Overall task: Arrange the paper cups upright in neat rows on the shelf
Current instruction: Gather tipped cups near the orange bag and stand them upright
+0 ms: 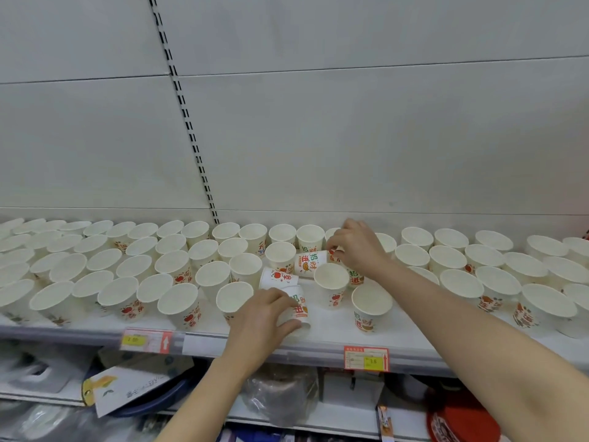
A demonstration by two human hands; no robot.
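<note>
Several white paper cups with red and orange print stand upright in rows along the white shelf (325,342). In the middle gap some cups lie on their sides. My left hand (266,317) grips a tipped cup (299,303) near the shelf's front edge, fingers curled round it. My right hand (358,245) reaches further back and pinches the end of another cup (334,255) that lies beside a fallen cup (309,261). One more fallen cup (278,277) lies between my hands. Two upright cups (331,283) (371,306) stand in front of my right wrist.
A grey back panel with a slotted upright (191,135) rises behind the shelf. Price tags (145,339) (366,358) hang on the front rail. Below, a lower shelf holds bags, a blue basin (165,400) and a red lid (462,422).
</note>
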